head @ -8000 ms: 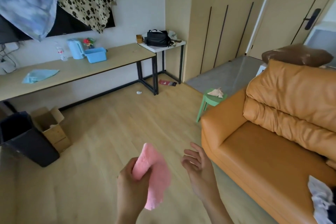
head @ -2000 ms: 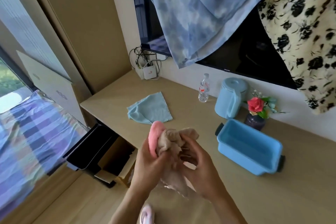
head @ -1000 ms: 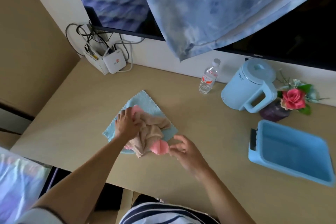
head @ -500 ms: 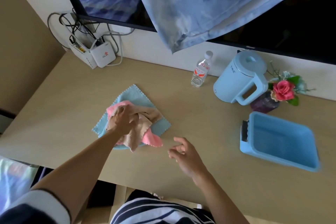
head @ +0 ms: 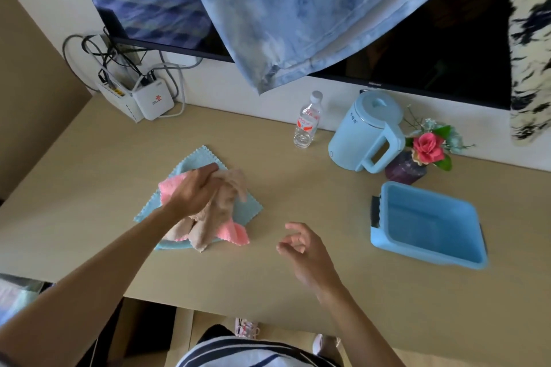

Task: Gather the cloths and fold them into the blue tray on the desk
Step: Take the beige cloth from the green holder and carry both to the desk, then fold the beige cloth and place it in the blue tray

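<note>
A light blue cloth (head: 247, 209) lies flat on the desk (head: 298, 188). On top of it sits a crumpled pile of a pink cloth (head: 231, 232) and a beige cloth (head: 220, 208). My left hand (head: 193, 191) rests on that pile with its fingers curled into the beige cloth. My right hand (head: 307, 250) hovers just above the desk to the right of the pile, fingers apart and holding nothing. The blue tray (head: 426, 223) stands at the right of the desk with nothing in it.
Behind the tray stand a light blue kettle (head: 366, 131), a water bottle (head: 307, 121) and a vase with a pink flower (head: 417, 158). A white router with cables (head: 149, 98) sits at the back left. Blue and floral fabrics (head: 298, 9) hang over the TV.
I carried the pink and beige cloths to the desk and set them on the light blue cloth. My right hand let go and drew back to the right; my left hand stays on the pile.
</note>
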